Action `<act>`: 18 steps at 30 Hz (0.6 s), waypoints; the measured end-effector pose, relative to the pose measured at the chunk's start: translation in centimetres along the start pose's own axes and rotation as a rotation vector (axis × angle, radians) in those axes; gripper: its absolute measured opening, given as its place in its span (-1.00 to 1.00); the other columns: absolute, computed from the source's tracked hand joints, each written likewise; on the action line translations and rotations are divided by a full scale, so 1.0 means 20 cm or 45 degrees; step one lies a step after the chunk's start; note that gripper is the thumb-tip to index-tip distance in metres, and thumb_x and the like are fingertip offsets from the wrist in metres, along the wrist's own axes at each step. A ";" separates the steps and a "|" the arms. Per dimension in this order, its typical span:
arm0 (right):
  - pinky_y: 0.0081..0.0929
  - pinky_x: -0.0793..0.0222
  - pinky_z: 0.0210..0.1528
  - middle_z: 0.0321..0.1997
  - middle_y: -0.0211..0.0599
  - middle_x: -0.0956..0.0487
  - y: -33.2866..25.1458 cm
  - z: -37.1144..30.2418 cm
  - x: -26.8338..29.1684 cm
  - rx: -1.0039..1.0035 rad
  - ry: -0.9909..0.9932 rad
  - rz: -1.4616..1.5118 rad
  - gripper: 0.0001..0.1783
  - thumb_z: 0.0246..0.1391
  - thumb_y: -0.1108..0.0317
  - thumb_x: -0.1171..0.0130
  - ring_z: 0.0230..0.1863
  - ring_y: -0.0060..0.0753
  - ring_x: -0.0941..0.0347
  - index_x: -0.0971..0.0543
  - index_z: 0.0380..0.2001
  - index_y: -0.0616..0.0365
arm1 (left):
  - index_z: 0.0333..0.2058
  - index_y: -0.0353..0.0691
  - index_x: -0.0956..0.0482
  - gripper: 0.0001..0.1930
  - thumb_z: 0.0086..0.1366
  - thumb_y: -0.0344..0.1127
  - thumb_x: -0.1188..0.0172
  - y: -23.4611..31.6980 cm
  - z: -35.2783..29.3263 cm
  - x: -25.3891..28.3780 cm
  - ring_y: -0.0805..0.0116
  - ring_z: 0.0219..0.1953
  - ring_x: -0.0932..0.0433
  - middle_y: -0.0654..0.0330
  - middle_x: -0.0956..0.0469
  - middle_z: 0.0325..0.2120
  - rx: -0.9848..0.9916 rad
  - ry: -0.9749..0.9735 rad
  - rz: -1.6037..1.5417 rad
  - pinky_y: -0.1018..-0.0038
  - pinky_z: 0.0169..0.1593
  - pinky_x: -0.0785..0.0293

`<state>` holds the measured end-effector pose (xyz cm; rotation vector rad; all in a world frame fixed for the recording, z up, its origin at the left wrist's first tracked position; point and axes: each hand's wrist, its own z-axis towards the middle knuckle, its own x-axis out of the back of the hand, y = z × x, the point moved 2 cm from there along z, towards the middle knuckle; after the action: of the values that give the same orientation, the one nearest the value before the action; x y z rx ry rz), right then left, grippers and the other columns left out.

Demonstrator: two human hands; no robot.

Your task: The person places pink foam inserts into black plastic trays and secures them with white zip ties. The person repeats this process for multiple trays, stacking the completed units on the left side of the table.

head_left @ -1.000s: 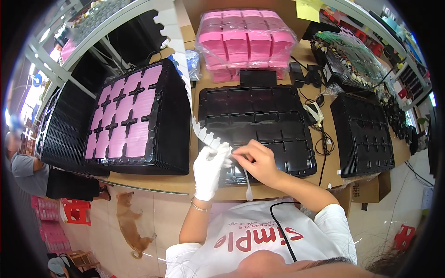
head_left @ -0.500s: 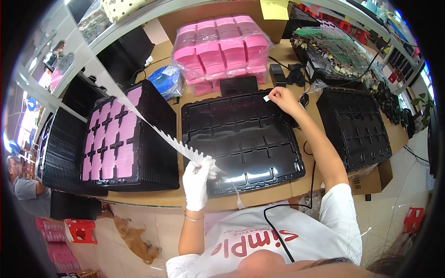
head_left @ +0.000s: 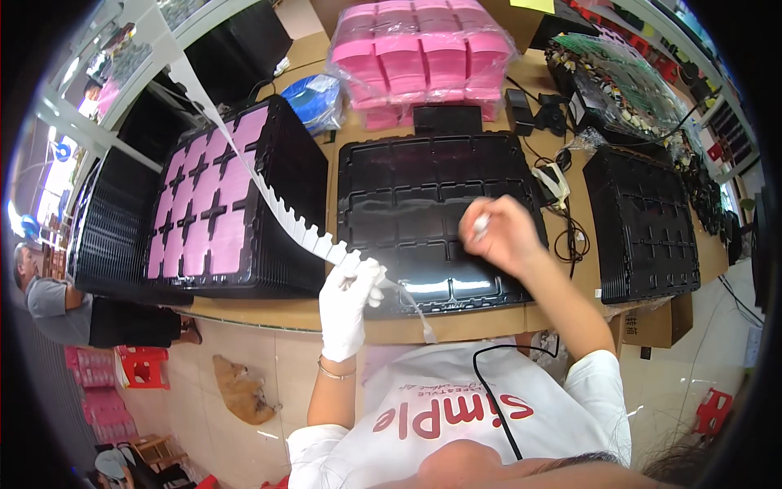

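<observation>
My left hand [head_left: 346, 314], in a white glove, is closed on a long white notched strip [head_left: 297, 228]. The strip rises to the upper left, and a thin clear tail hangs beyond the fingers. My bare right hand [head_left: 509, 236], slightly blurred, is held over the right half of a black molded plastic tray [head_left: 383, 208]. Its fingers are pinched around a small white piece [head_left: 481, 224], whose exact kind is too blurred to tell. The tray lies flat in front of me, its surface divided into shallow compartments.
To the left stands a tall stack of black trays holding pink sheets [head_left: 208, 208]. Wrapped pink pieces [head_left: 419, 57] sit behind. Another black tray stack [head_left: 643, 224] is at right, with coiled black cable [head_left: 570, 244] beside it. A dog [head_left: 243, 391] lies on the floor.
My right hand has come from the tray's far right corner back toward me, still pinching something white. My left hand keeps the strip. The view has shifted slightly.
</observation>
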<state>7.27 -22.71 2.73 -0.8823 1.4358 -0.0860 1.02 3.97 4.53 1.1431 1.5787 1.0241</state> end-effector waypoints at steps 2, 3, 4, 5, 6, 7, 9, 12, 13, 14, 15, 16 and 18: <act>-0.58 -0.34 -0.35 -0.44 -0.22 -0.47 0.24 -0.05 -0.11 -0.143 0.060 -0.116 -0.79 0.22 0.26 -0.01 -0.40 -0.48 -0.39 -0.44 -0.31 0.21 | -0.04 -0.35 -0.51 -0.66 0.26 -0.34 -0.30 0.00 -0.03 -0.02 0.57 -0.50 -0.51 0.17 -0.62 -0.35 0.003 0.002 -0.072 0.64 -0.43 -0.42; -0.60 -0.31 -0.36 -0.44 -0.28 -0.47 0.35 -0.06 -0.19 0.005 0.112 -0.478 -0.83 0.19 0.30 -0.10 -0.40 -0.55 -0.38 -0.46 -0.33 0.19 | 0.02 -0.38 -0.46 -0.61 0.26 -0.36 -0.29 -0.01 -0.03 -0.01 0.54 -0.49 -0.53 0.16 -0.62 -0.34 -0.006 -0.009 -0.071 0.63 -0.41 -0.45; -0.62 -0.29 -0.36 -0.45 -0.35 -0.46 0.42 -0.07 -0.26 0.151 0.156 -0.840 -0.85 0.16 0.34 -0.19 -0.40 -0.62 -0.36 -0.48 -0.36 0.18 | 0.02 -0.38 -0.46 -0.60 0.26 -0.36 -0.29 -0.02 -0.04 0.00 0.53 -0.49 -0.53 0.16 -0.62 -0.34 -0.011 -0.004 -0.104 0.63 -0.41 -0.45; -0.64 -0.27 -0.37 -0.46 -0.42 -0.45 0.46 -0.07 -0.31 0.138 0.125 -1.068 -0.87 0.10 0.39 -0.26 -0.40 -0.68 -0.35 -0.50 -0.38 0.17 | 0.03 -0.38 -0.45 -0.59 0.25 -0.37 -0.29 -0.03 -0.04 0.01 0.52 -0.49 -0.53 0.15 -0.62 -0.34 -0.017 -0.001 -0.138 0.63 -0.41 -0.45; -0.65 -0.26 -0.37 -0.48 -0.50 -0.43 0.48 -0.07 -0.34 0.131 0.093 -1.292 -0.86 0.05 0.45 -0.32 -0.39 -0.74 -0.34 -0.52 -0.41 0.17 | 0.03 -0.39 -0.45 -0.59 0.25 -0.38 -0.29 -0.03 -0.05 0.03 0.52 -0.49 -0.53 0.15 -0.62 -0.33 -0.025 -0.003 -0.168 0.63 -0.41 -0.44; -0.60 -0.28 -0.38 -0.51 -0.47 -0.42 0.48 -0.06 -0.34 0.343 0.027 -1.487 -0.84 -0.02 0.45 -0.35 -0.42 -0.66 -0.38 -0.54 -0.42 0.18 | -0.08 -0.39 -0.52 -0.69 0.23 -0.41 -0.29 -0.01 -0.06 0.05 0.50 -0.46 -0.55 0.12 -0.62 -0.36 -0.020 -0.028 -0.218 0.63 -0.43 -0.44; -0.53 -0.32 -0.38 -0.53 -0.40 -0.41 0.47 -0.04 -0.34 0.685 -0.194 -1.676 -0.84 -0.11 0.51 -0.34 -0.44 -0.52 -0.40 -0.54 -0.44 0.20 | -0.24 -0.31 -0.53 -0.81 0.20 -0.42 -0.30 0.00 -0.02 0.19 0.46 -0.50 -0.53 0.11 -0.59 -0.39 -0.047 -0.357 -0.196 0.64 -0.45 -0.43; -0.43 -0.40 -0.35 -0.49 -0.32 -0.40 0.40 0.01 -0.40 1.088 -0.655 -2.108 -0.81 -0.16 0.53 -0.25 -0.41 -0.30 -0.40 -0.53 -0.38 0.23 | -0.44 -0.29 -0.51 -0.94 0.16 -0.51 -0.22 0.04 0.02 0.33 0.39 -0.52 -0.52 0.10 -0.56 -0.49 0.013 -0.602 0.012 0.53 -0.43 -0.45; -0.43 -0.40 -0.34 -0.47 -0.33 -0.40 0.39 0.02 -0.42 1.085 -0.779 -2.259 -0.81 -0.14 0.52 -0.22 -0.39 -0.31 -0.40 -0.53 -0.36 0.23 | -0.47 -0.28 -0.49 -0.94 0.16 -0.53 -0.18 0.07 0.04 0.33 0.37 -0.51 -0.53 0.11 -0.55 -0.51 -0.045 -0.599 0.125 0.51 -0.40 -0.47; -0.44 -0.41 -0.33 -0.46 -0.34 -0.39 0.38 0.04 -0.43 1.079 -0.906 -2.406 -0.81 -0.12 0.50 -0.19 -0.38 -0.31 -0.40 -0.52 -0.34 0.24 | -0.51 -0.28 -0.48 -0.92 0.16 -0.56 -0.13 0.08 0.06 0.33 0.36 -0.49 -0.54 0.12 -0.54 -0.54 -0.103 -0.594 0.237 0.49 -0.37 -0.48; -0.46 -0.42 -0.31 -0.43 -0.36 -0.38 0.39 0.07 -0.45 1.170 -0.990 -2.430 -0.75 -0.10 0.44 -0.14 -0.34 -0.38 -0.39 -0.52 -0.27 0.25 | -0.52 -0.28 -0.48 -0.91 0.16 -0.56 -0.10 0.08 0.08 0.33 0.36 -0.48 -0.54 0.12 -0.54 -0.54 -0.157 -0.567 0.344 0.49 -0.36 -0.48; -0.47 -0.42 -0.31 -0.43 -0.36 -0.38 0.39 0.10 -0.44 1.225 -1.028 -2.466 -0.74 -0.10 0.44 -0.14 -0.34 -0.39 -0.39 -0.53 -0.26 0.26 | -0.54 -0.28 -0.47 -0.89 0.16 -0.56 -0.07 0.07 0.11 0.34 0.36 -0.47 -0.55 0.13 -0.54 -0.55 -0.209 -0.538 0.451 0.50 -0.35 -0.49; -0.48 -0.42 -0.30 -0.44 -0.38 -0.38 0.42 0.16 -0.40 1.336 -1.101 -2.537 -0.71 -0.11 0.45 -0.16 -0.34 -0.41 -0.40 -0.54 -0.23 0.27 | -0.56 -0.30 -0.47 -0.87 0.16 -0.55 -0.04 0.07 0.15 0.34 0.36 -0.47 -0.55 0.13 -0.54 -0.56 -0.311 -0.545 0.674 0.49 -0.33 -0.49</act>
<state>4.81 -11.07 4.21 -0.8713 -0.7311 -1.5293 3.08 11.18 3.73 1.5232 0.8049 1.1696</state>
